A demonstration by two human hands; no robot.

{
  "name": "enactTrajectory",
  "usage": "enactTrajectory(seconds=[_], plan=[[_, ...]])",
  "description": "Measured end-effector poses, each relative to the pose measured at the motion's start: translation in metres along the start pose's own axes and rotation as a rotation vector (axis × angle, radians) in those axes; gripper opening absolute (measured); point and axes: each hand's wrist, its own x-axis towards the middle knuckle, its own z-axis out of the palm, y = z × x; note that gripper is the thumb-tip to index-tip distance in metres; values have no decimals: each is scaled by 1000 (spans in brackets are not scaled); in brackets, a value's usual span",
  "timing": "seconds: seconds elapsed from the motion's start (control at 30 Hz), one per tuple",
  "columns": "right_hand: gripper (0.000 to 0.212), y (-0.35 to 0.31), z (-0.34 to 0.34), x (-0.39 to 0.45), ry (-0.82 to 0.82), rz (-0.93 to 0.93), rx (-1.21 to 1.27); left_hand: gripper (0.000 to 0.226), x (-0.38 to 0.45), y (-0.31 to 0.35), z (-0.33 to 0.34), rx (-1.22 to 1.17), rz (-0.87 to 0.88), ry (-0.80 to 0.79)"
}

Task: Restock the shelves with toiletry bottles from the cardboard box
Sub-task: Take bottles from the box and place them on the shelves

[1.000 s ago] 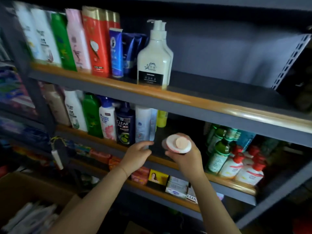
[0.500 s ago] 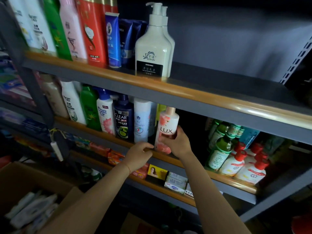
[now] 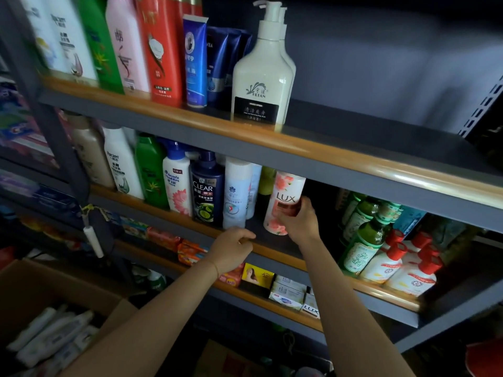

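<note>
Placement is the step in hand: the right hand has its fingers wrapped round the lower body of the pink-and-white LUX bottle, which stands nearly upright on the middle shelf, leaning a little to the right, with a narrow gap between it and the white-and-blue bottle on its left. Whether its base sits fully flat on the shelf I cannot tell — the hand covers that corner. The left hand rests on the wooden front lip of the same shelf, fingers loosely curled over the edge and holding no bottle; it looks like a brace.

To finish well, I would judge the bottle wants righting and sliding left until it closes up against its neighbour, label facing out, then a release only once it stands by itself. The dark gap to its right leaves room, but the green glass bottles further right are near enough to knock if the hand pulls out carelessly. More stock lies in the cardboard box at the near left — white bottles still waiting.
</note>
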Motion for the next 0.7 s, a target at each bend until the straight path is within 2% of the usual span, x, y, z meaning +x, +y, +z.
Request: enactTrajectory(seconds=[0.07,0.13,0.17,0.23,0.37,0.53,0.7], plan=[[79,-1,2,-24,155,-16,35,31,-5,-2,0,-89,23,76],[51,-4,10,-54,337,-150,128,29,-12,-5,-2,-229,67,204],[33,-7,16,-69,351,-223,195,29,-16,-8,-6,-294,73,265],[9,-10,36,-90,194,-308,282,30,-24,-15,-16,-377,46,357],[18,-10,111,-105,-242,-298,186,32,-47,-70,-47,-401,-64,502],[21,1,237,-133,-695,-77,-17,24,-112,-199,-89,-522,-457,687],[18,0,373,-190,-1033,89,-159,16,-210,-341,-129,-484,-875,852]])
